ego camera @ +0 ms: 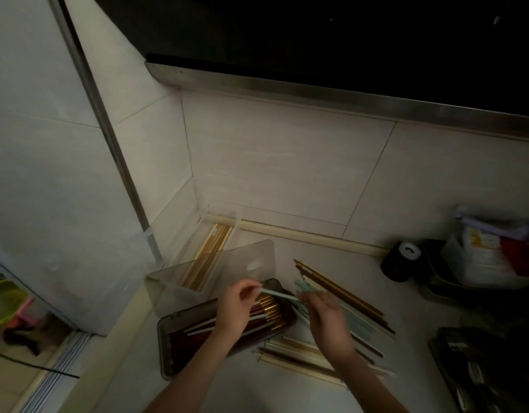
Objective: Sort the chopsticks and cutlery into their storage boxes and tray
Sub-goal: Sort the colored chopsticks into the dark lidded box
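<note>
A grey storage box (167, 347) with its lid (215, 275) raised lies on the counter and holds dark red, gold-banded chopsticks (266, 311). My left hand (237, 308) hovers over the box and pinches one end of a pale blue chopstick (279, 294). My right hand (325, 317) holds the other end of it, just right of the box. Loose pale blue and cream chopsticks (299, 353) lie under and around my right hand. Gold and brown chopsticks (340, 289) lie farther right. A clear box (209, 248) behind the lid holds cream chopsticks.
A dark cutlery tray (480, 374) sits at the right edge. A black roll (401, 260) and a tray of packets (483, 257) stand at the back right. The tiled wall and a steel hood edge (316, 93) rise behind. The counter drops off on the left.
</note>
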Demonstrator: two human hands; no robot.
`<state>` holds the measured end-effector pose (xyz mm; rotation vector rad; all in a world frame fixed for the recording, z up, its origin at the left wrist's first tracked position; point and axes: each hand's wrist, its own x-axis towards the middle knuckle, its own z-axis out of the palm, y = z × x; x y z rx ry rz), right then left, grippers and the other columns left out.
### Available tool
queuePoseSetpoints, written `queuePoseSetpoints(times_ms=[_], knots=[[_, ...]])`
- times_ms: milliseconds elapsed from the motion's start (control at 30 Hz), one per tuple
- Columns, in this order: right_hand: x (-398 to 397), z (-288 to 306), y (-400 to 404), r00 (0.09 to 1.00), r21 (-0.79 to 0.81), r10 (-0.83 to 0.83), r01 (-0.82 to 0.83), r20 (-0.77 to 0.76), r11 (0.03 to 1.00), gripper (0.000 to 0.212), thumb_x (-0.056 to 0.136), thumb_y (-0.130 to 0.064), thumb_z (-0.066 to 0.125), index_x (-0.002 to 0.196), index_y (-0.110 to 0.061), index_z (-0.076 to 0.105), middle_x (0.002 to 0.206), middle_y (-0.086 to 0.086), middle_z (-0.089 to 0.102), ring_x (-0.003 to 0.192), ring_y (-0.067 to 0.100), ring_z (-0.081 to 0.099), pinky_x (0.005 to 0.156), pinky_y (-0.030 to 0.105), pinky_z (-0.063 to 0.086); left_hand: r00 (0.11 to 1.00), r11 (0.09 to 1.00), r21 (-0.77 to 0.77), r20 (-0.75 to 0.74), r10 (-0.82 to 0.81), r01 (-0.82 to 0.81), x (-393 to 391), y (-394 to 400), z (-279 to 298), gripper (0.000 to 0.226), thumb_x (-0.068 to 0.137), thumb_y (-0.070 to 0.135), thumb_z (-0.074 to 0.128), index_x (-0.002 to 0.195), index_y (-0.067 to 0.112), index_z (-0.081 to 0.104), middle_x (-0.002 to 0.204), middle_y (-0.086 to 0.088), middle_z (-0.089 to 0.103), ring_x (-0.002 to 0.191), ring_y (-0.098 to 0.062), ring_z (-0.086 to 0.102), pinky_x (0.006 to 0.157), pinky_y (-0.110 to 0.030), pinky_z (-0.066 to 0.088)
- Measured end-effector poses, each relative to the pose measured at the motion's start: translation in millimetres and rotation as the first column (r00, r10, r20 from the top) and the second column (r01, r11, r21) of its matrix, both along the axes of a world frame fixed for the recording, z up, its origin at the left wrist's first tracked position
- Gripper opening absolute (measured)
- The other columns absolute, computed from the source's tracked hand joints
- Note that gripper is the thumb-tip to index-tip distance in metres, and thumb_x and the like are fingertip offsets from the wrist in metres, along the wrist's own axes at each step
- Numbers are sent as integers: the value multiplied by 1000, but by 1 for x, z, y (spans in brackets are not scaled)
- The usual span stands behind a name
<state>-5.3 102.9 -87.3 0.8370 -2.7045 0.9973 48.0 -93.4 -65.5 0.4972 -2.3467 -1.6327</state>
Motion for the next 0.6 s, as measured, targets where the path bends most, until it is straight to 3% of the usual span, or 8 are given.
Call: queuePoseSetpoints(times_ms=[133,233,333,467,600], knots=[[-3,-1,-7,987,-52,-61,69,150,996,14,90,-25,59,101,-31,65,96,-14,64,89,2,57,75,21,48,996,981,180,71,52,-64,12,-20,-2,15,81,6,68,84,21,70,82,3,70,80,-10,67,75,-21,52],[-9,0,-11,936,-186,-118,188,333,964,8,83,-14,69,85,-22,68,84,-7,63,79,3,57,67,16,45,980,924,335,143,142,-183,23,-37,-8,15,78,4,70,87,16,71,89,-3,71,87,-17,68,80,-28,53],[-12,3,-17,885,-354,-45,231,463,906,20,82,1,66,80,-19,69,84,0,68,79,4,64,72,16,49,972,815,529,140,191,-236,32,-46,-13,14,81,0,65,88,10,71,95,-13,70,92,-25,68,76,-25,55],[-10,2,-25,855,-417,41,210,517,884,23,81,12,60,84,-7,72,82,-1,71,76,-1,66,72,12,49,945,639,706,148,290,-306,39,-49,-14,14,86,-2,58,97,2,66,101,-16,67,95,-25,67,75,-22,57],[-8,-3,-27,851,-401,74,167,520,901,34,83,11,58,81,-20,72,77,-9,73,76,-1,67,72,12,50,922,452,828,181,343,-331,39,-52,-10,12,88,2,58,100,3,60,104,-15,65,94,-24,65,85,-31,53]])
